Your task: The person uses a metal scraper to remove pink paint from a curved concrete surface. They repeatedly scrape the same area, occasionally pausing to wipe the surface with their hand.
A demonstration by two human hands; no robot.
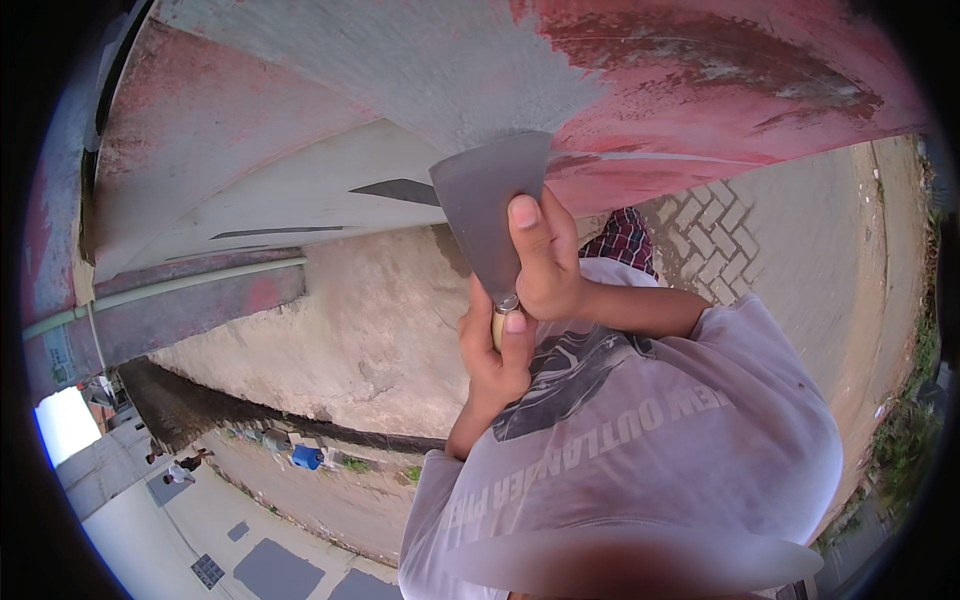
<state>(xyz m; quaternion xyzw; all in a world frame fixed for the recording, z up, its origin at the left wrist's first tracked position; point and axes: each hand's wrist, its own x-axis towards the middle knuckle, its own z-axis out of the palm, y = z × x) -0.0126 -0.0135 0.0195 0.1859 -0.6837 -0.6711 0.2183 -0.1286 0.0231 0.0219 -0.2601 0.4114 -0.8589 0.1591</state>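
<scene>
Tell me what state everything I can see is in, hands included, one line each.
Painted panel: patchy grey, pink and dark red
Scraper: held in both hands, blade toward the panel
Left hand: closed around the handle
Right hand: gripping the blade, thumb on its face
Shirt: worn, smudged

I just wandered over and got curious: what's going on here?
A person holds a broad putty knife in both hands. The left hand grips the handle; the right hand has its thumb on the blade. Its wide edge sits at a patchy red-and-grey panel; contact is unclear.
</scene>
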